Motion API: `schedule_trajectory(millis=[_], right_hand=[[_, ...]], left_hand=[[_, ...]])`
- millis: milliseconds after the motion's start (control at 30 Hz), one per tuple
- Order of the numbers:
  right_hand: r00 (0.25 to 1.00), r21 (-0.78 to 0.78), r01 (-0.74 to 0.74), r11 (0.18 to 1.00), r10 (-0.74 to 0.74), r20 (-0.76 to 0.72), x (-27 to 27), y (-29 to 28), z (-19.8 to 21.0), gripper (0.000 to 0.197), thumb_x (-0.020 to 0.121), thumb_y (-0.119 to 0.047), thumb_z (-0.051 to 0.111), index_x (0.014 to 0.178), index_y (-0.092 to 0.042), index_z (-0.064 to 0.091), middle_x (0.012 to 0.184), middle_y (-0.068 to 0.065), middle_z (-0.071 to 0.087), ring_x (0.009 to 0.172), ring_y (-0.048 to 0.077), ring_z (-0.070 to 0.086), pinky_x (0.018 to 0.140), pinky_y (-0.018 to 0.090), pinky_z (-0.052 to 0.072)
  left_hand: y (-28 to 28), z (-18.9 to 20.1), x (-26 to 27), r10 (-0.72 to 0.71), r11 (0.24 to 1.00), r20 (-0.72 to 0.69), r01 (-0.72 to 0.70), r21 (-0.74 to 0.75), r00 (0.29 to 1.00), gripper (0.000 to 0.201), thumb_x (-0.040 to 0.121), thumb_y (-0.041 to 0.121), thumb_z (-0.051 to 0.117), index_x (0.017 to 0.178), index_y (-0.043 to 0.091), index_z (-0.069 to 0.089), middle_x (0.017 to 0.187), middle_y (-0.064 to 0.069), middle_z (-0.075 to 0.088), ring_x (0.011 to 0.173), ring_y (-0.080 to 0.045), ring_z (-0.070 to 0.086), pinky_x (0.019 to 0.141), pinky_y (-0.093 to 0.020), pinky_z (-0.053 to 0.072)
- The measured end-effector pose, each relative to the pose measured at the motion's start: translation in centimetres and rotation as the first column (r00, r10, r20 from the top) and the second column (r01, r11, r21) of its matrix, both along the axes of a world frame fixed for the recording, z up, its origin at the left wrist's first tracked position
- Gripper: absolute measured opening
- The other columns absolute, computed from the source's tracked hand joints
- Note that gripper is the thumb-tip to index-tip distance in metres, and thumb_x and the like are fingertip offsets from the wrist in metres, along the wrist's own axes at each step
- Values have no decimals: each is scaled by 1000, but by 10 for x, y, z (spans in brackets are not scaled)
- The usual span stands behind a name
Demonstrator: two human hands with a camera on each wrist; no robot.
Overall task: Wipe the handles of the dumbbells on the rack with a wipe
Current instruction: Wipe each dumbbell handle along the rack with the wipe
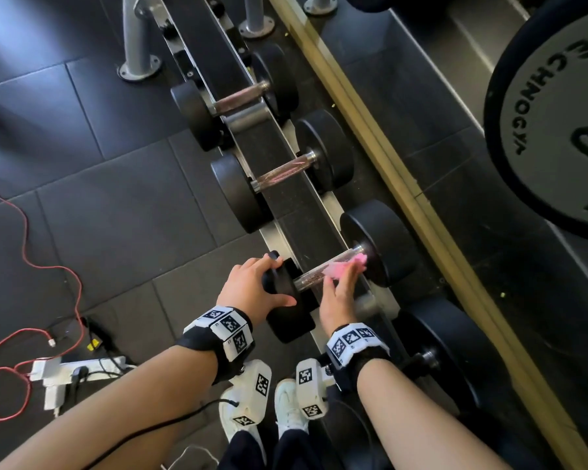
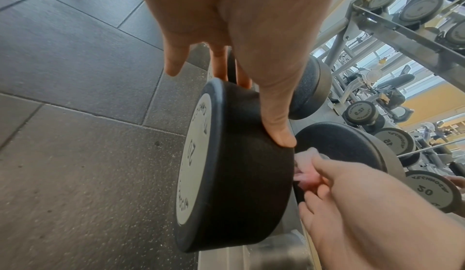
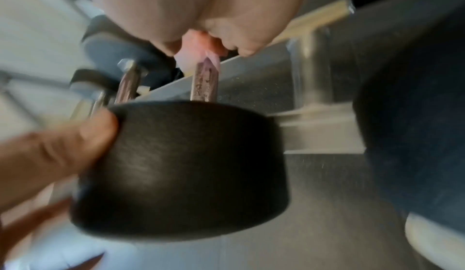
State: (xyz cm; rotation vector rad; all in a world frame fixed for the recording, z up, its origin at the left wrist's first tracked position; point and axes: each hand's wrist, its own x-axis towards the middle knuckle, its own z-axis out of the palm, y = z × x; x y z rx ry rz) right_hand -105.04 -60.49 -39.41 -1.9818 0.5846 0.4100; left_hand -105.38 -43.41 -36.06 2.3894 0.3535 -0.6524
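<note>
A black dumbbell lies across the rack, its steel handle (image 1: 314, 274) (image 3: 203, 83) running between two round heads. My left hand (image 1: 255, 286) (image 2: 251, 55) grips the near head (image 1: 287, 307) (image 2: 239, 164), which is marked 20; the thumb (image 3: 75, 141) presses on its edge. My right hand (image 1: 338, 296) (image 2: 352, 204) (image 3: 201, 11) pinches a crumpled pink wipe (image 1: 345, 268) (image 2: 305, 176) (image 3: 198, 49) against the handle's far end, close to the far head (image 1: 384, 245). The right wrist view is blurred.
Two more dumbbells (image 1: 282, 173) (image 1: 238, 98) lie further along the rack rail (image 1: 272, 140), and another one (image 1: 448, 351) sits nearer, at my right. A yellow strip (image 1: 387, 154) borders the rack. A red cable (image 1: 28, 252) and a power strip (image 1: 82, 366) lie on the floor.
</note>
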Motion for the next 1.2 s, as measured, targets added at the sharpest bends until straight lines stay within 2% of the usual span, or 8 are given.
schedule_trajectory(millis=[100, 200, 333, 500, 667, 867, 1000, 1200], right_hand=[[901, 115, 424, 898, -431, 42, 3, 1, -1, 51, 101, -21, 55, 147, -2, 44, 146, 21, 49, 135, 31, 50, 112, 21, 35], [918, 0, 388, 922, -386, 87, 14, -6, -1, 36, 100, -32, 57, 130, -14, 66, 115, 14, 71, 108, 29, 65, 81, 6, 38], [919, -14, 394, 919, -394, 4, 23, -14, -2, 29, 98, -36, 59, 121, -24, 72, 104, 7, 75, 99, 26, 67, 95, 37, 51], [919, 81, 391, 917, -393, 18, 4, -4, -10, 18, 92, -21, 70, 91, -38, 78, 71, -19, 72, 80, 2, 68, 63, 6, 44], [963, 214, 244, 946, -212, -164, -18, 4, -17, 15, 83, -13, 79, 97, -19, 79, 89, -2, 78, 88, 17, 73, 88, 32, 57], [749, 248, 660, 709, -646, -145, 15, -37, -20, 10, 87, -12, 75, 95, -16, 79, 96, 14, 76, 82, 21, 74, 69, 21, 59], [837, 242, 546, 802, -534, -116, 24, -26, -21, 24, 84, -34, 78, 107, -26, 78, 82, 2, 76, 89, 21, 73, 90, 31, 57], [770, 248, 638, 729, -604, -205, 14, -11, -25, 20, 82, -20, 82, 100, -13, 78, 71, -1, 75, 72, 12, 74, 77, 21, 59]], left_hand=[[1, -1, 1, -13, 1000, 1, 13, 9, 1000, 83, 60, 53, 87, 134, 38, 53, 130, 10, 54, 118, -20, 46, 99, -32, 40], [2, 1, 4, -32, 999, -13, 33, 34, 999, 81, 59, 55, 87, 132, 40, 53, 126, 11, 56, 117, -19, 48, 99, -35, 44], [1, 4, 10, -45, 996, -40, 48, 76, 998, 78, 55, 59, 86, 125, 42, 54, 116, 13, 56, 112, -18, 51, 93, -41, 49], [5, 3, 9, -71, 994, -2, 71, 86, 997, 78, 54, 61, 86, 123, 41, 56, 112, 13, 58, 110, -18, 54, 88, -34, 47], [5, 1, 8, -75, 993, 23, 73, 88, 997, 78, 52, 63, 85, 121, 41, 57, 110, 14, 58, 109, -20, 54, 84, -30, 41], [5, 2, 8, -82, 994, 16, 81, 76, 996, 80, 53, 63, 85, 124, 41, 56, 112, 14, 57, 111, -19, 52, 86, -29, 40], [5, 2, 7, -89, 993, 22, 87, 75, 996, 78, 56, 62, 85, 125, 40, 55, 110, 15, 55, 110, -17, 51, 83, -27, 37], [5, 2, 10, -90, 993, 2, 89, 75, 996, 79, 54, 61, 86, 124, 40, 56, 103, 18, 50, 108, -15, 50, 82, -26, 36]])
